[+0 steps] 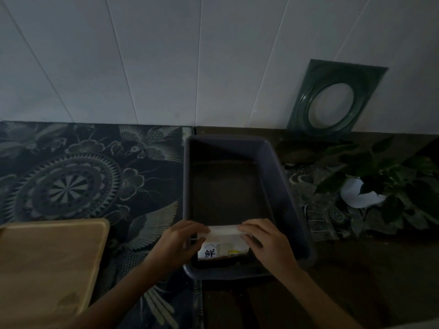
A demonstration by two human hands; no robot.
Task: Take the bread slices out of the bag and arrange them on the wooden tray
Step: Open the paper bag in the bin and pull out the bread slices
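A bread bag (223, 249) with a white top and a printed label stands in the near end of a dark plastic bin (288, 198). My left hand (179, 242) grips the left end of the bag's folded top. My right hand (266, 243) grips the right end. The slices inside are hardly visible through the bag. The wooden tray (47, 264) lies bare at the lower left, well apart from the bin.
A dark patterned cloth (83, 176) covers the left of the counter. A potted plant (384, 186) in a white pot stands to the right of the bin. A green square frame (332, 98) with a round hole leans on the white wall. The scene is dim.
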